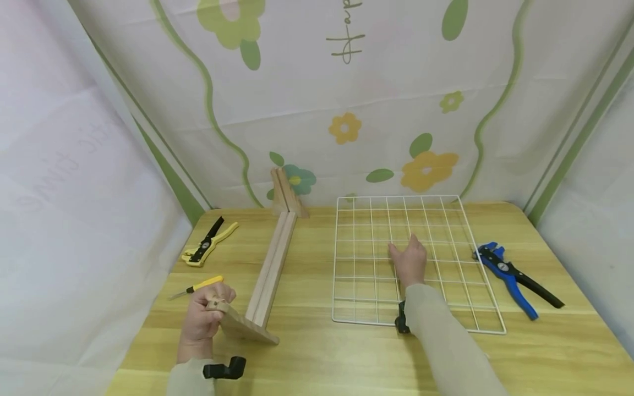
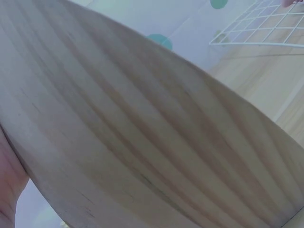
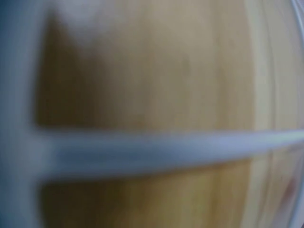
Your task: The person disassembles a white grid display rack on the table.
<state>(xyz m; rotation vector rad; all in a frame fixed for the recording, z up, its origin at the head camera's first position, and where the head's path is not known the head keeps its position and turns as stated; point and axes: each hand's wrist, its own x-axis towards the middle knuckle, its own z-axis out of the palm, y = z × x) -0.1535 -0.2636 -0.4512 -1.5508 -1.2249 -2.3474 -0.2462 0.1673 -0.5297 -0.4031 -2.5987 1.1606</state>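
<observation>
My left hand grips the upper end of the near wooden end board of a wooden stand. That board tilts, and its grained face fills most of the left wrist view. Two parallel rails run back from it to the far wooden end piece. Over the middle of a white wire grid panel is my right hand, its thumb and a finger at the wires and the other fingers hidden. The panel's far edge overlaps the curtain. A blurred wire crosses the right wrist view up close.
Yellow-handled pliers and a small yellow-handled tool lie left of the stand. Blue-and-black pliers lie beside the grid's right edge. A flowered curtain hangs behind the wooden table.
</observation>
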